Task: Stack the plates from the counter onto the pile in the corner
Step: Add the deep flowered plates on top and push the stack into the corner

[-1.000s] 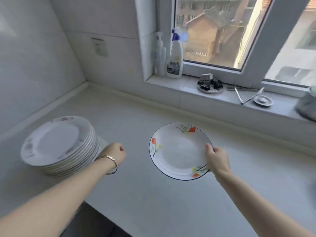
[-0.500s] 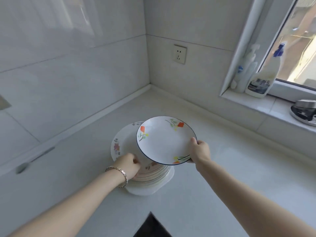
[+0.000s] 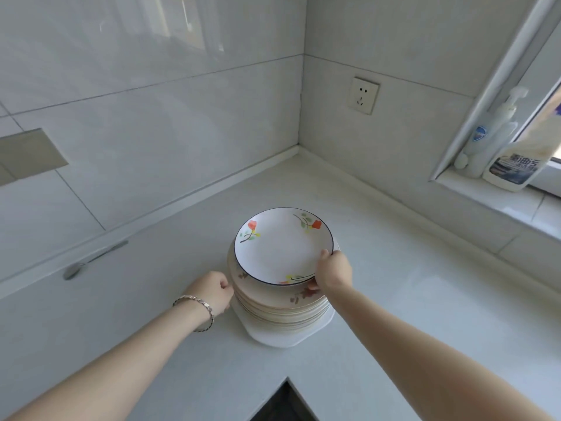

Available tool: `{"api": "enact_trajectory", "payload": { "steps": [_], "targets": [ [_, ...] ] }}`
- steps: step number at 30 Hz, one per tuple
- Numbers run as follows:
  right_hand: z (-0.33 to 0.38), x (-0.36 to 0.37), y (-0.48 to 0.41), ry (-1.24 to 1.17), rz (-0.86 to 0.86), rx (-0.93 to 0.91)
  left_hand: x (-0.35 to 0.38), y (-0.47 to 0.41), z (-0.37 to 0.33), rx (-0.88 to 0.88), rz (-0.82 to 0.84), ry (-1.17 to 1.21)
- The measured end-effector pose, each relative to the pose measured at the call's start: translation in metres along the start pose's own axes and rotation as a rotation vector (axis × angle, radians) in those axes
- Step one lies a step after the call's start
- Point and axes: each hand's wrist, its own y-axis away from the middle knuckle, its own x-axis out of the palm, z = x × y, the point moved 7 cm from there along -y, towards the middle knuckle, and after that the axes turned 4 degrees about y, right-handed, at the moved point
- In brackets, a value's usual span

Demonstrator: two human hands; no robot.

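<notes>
A white plate with red flowers and a dark rim lies on top of the pile of plates near the counter's corner. My right hand grips this plate at its near right rim, thumb on top. My left hand, with a bracelet on the wrist, has its fingers curled and rests against the left side of the pile. The pile stands on a white square dish.
Tiled walls meet behind the pile. A wall socket is on the right wall. Two bottles stand on the window sill at the right. A dark gap cuts into the counter's near edge.
My right hand has carried the flowered plate left and set it down over the pile. My left hand has stayed at the pile's left side. The view has turned toward the corner.
</notes>
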Motion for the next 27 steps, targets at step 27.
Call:
{"api": "enact_trajectory", "payload": {
  "steps": [27],
  "targets": [
    [-0.205, -0.151, 0.035, 0.474, 0.051, 0.204, 0.198, 0.079, -0.135, 0.451, 0.466, -0.474]
  ]
}}
